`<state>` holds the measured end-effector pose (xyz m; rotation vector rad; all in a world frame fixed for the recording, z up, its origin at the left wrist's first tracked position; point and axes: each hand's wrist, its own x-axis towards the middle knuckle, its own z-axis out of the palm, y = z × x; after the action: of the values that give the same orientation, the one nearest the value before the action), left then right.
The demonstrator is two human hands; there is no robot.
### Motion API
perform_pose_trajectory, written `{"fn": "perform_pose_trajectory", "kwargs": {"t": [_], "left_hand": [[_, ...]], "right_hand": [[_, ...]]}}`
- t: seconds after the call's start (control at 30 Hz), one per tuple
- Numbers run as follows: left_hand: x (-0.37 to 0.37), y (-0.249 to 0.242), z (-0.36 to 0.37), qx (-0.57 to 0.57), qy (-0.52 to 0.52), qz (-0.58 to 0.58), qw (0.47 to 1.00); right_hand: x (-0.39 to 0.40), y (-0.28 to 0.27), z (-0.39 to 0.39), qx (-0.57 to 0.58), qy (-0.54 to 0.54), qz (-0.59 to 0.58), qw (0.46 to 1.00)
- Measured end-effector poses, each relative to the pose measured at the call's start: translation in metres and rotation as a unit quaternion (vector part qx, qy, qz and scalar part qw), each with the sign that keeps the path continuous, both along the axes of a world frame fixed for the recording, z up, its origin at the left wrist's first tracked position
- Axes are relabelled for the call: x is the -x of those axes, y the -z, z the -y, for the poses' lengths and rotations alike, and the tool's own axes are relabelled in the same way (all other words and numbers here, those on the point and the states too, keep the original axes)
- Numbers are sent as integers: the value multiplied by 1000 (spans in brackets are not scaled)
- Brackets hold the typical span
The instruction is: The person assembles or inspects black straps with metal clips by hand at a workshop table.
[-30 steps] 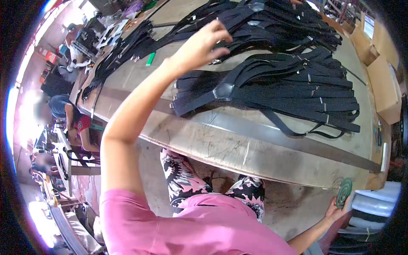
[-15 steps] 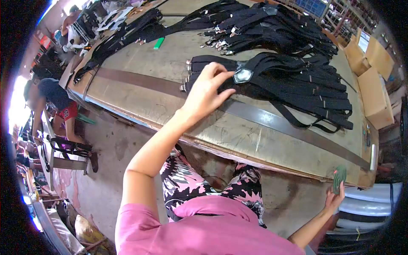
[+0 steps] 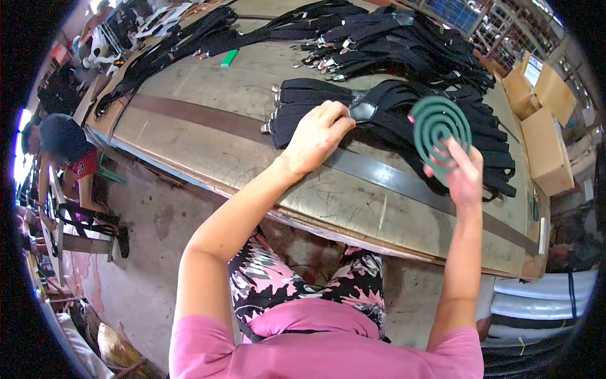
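Short pink sleeves on a pink top, above trousers patterned in pink, black and white.

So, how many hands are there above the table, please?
2. The left hand is at the near black straps, fingertips beside the shiny patch. The right hand holds the green spiral above the table. I see no others there.

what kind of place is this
Probably a small workshop making suspenders: black straps with metal clips heaped on a big worktable, cardboard boxes, and another person bent over at a bench.
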<state>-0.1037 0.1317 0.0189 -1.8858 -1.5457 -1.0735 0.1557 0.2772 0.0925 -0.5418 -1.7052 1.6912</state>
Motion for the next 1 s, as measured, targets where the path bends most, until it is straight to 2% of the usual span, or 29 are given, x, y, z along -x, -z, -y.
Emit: {"fn": "perform_pose_trajectory", "kwargs": {"t": [0.07,0.1,0.13,0.17,0.2,0.37,0.4,0.47,0.53,0.6,0.7,1.0], "left_hand": [[-1,-1,-3,-47,11,84,995],[-3,-3,-1,-47,11,85,995],[-5,-4,1,-41,19,163,986],[-6,-5,3,-34,27,240,970],[-6,-4,4,-35,27,241,970],[-6,-4,8,-41,10,310,950],[-6,-3,8,-38,11,332,942],[-5,-2,8,-39,9,332,942],[-5,-3,8,-31,7,337,941],[-4,-2,9,-29,4,335,942],[-4,-3,9,-24,2,332,943],[-2,-2,8,-26,2,324,946]], "right_hand": [[33,13,-5,-39,-28,-69,996],[46,16,-1,-92,-5,-52,994],[56,19,4,-145,19,-35,989],[64,25,8,-126,16,-52,991],[71,28,13,-106,13,-70,992],[83,35,30,-265,40,-38,963],[84,37,30,-264,41,-36,963],[86,39,28,-312,42,-29,949],[87,36,32,-303,42,-23,952],[88,35,30,-375,41,-8,926],[89,30,35,-410,48,16,911],[92,29,38,-414,47,35,908]]}}
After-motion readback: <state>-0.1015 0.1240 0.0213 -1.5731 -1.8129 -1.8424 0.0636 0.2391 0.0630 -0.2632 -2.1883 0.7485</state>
